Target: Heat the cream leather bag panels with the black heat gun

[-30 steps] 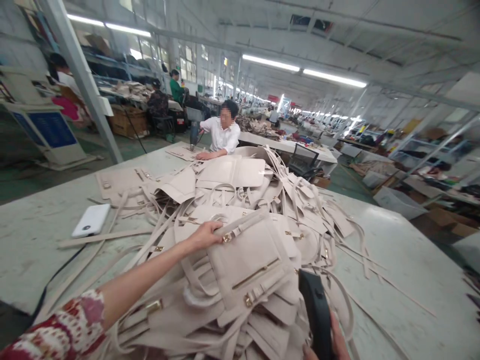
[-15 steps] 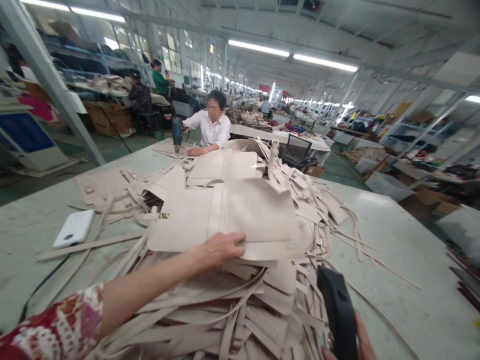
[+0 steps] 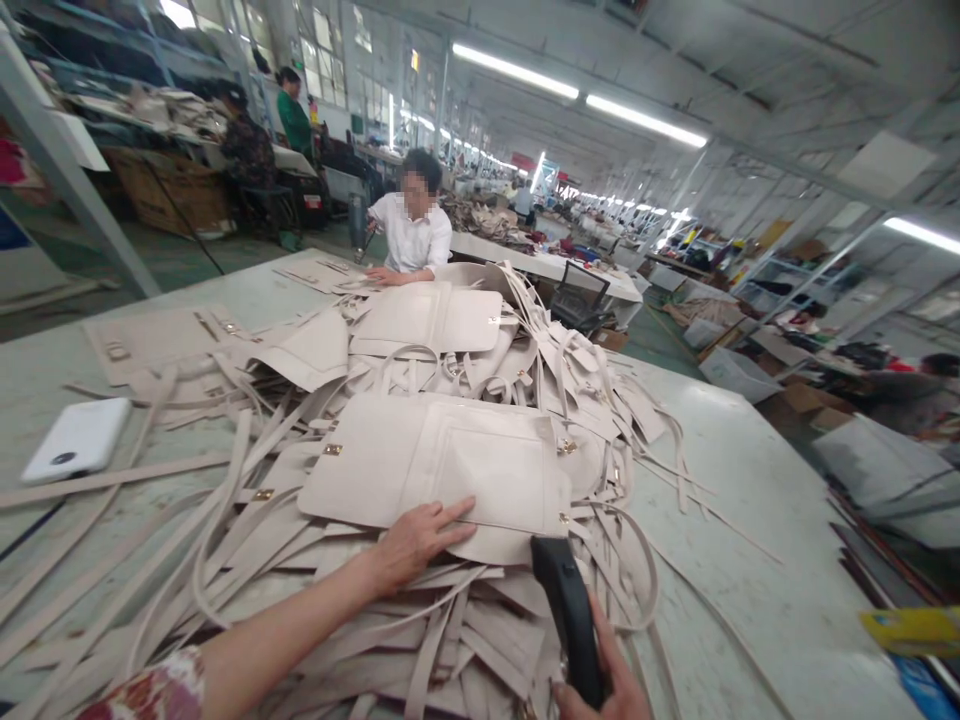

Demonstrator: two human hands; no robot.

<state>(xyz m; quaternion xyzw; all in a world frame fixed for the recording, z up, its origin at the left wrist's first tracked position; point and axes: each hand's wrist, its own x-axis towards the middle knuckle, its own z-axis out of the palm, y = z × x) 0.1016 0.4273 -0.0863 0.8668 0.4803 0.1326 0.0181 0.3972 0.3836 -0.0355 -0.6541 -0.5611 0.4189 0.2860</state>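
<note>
A beige leather-like bag panel with gold metal fittings and a stitched rectangular pocket lies on top of a pile of similar pieces. My left hand rests on its near edge, fingers stretched out over the surface. Wrapped in my right hand is a black curved handheld tool, its kind not plain from behind. The tool's far end is at the panel's near right corner; whether they touch I cannot tell. Beneath the panel, beige straps and flaps are heaped toward me.
More beige panels and straps spread over the pale table. At the left lies a white device like a power bank. Across the table a person in a white shirt holds a heat-gun-like tool. Yellow and blue items sit at the right edge.
The panel now lies flatter and nearer to me, showing the pieces behind it. My right hand has brought the black tool left, up to the panel's corner. The whole view has shifted.
</note>
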